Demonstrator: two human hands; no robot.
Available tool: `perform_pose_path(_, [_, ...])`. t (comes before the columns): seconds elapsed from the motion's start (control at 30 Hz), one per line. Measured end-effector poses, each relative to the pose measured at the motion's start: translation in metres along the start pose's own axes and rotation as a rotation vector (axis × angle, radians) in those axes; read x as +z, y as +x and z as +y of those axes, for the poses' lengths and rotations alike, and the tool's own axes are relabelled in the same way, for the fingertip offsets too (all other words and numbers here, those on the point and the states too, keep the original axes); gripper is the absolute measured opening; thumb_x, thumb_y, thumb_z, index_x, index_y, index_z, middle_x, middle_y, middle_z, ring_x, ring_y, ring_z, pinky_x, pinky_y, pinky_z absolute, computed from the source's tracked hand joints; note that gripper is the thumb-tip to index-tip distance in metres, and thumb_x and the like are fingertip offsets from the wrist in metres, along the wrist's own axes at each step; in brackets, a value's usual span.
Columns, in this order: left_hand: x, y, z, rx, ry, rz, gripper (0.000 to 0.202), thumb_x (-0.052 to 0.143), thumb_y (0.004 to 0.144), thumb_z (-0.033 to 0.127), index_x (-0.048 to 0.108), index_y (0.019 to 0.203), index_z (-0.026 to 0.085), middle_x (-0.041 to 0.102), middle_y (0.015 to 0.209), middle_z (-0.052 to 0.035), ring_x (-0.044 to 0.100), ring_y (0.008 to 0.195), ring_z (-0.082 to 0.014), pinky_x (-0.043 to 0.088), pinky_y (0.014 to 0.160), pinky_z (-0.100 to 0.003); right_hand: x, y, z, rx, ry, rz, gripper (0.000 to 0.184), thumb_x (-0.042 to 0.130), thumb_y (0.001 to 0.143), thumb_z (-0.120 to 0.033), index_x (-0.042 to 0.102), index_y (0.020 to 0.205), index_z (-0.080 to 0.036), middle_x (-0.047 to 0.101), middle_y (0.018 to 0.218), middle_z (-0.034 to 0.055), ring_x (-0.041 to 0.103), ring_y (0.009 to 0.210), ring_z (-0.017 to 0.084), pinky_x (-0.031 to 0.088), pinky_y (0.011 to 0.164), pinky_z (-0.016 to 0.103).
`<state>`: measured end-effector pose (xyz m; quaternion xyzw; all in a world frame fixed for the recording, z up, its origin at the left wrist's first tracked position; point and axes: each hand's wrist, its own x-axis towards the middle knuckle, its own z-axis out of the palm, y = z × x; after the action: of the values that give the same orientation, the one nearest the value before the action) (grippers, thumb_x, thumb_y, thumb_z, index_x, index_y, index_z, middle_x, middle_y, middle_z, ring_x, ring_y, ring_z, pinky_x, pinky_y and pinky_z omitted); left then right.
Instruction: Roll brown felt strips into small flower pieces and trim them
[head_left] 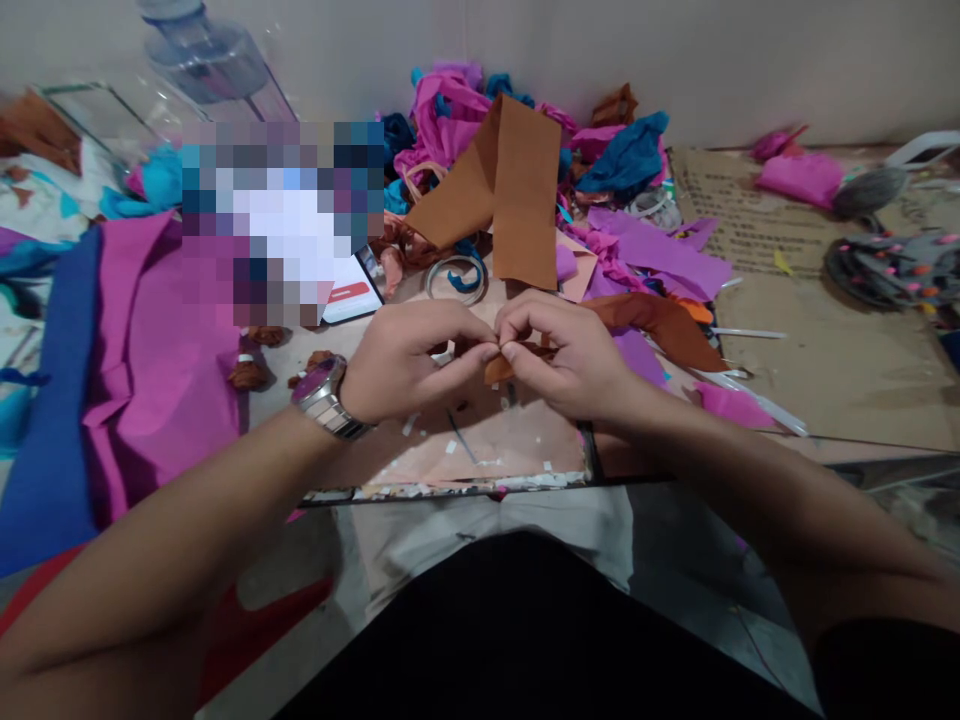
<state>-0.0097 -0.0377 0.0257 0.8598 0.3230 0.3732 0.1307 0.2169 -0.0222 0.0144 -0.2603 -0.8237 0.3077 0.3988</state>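
My left hand (412,350), with a watch (330,395) on its wrist, has thumb and forefinger pinched together. Its fingertips meet those of my right hand (566,350), also closed in a pinch. Between them is a small brown fabric-like piece (496,372), part of it showing below the fingertips and the rest hidden in my right hand. Just beyond the hands stands a folded brown strip (525,190). Another brown strip (667,325) lies to the right of my right hand. A roll of clear tape (456,278) lies behind my left hand.
A phone (352,290), partly blurred, lies at the left beside pink sheets (165,350) and a blue sheet (64,380). Crumpled pink and blue scraps (626,155) pile against the wall. Cardboard (840,370) covers the right side. A large plastic bottle (214,60) stands back left.
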Motion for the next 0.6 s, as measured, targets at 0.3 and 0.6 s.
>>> perform_pose_path(0.3, [-0.0014,-0.0015,-0.0001,0.06,0.081,0.006,0.01,0.064,0.097,0.025,0.073,0.094,0.022,0.076,0.08,-0.002,0.066,0.069,-0.0131,0.049,0.065,-0.026,-0.001,-0.0001,-0.0009,-0.003,-0.017,0.002,0.006,0.061,0.093,-0.018,0.063,0.088,-0.019,0.067,0.091,0.0034,0.06,0.079,0.013,0.046,0.069,0.026])
perform_pose_path(0.6, [0.0007,0.0015,0.0035,-0.415,-0.559,-0.159,0.041,0.059,0.103,0.042,0.073,0.076,0.015,0.07,0.065,-0.0033,0.061,0.056,-0.011,0.045,0.055,-0.022,0.0012,-0.0016,0.0059,-0.175,-0.195,0.08,0.005,0.063,0.092,-0.017,0.061,0.092,-0.022,0.069,0.096,0.0034,0.066,0.09,0.018,0.051,0.081,0.032])
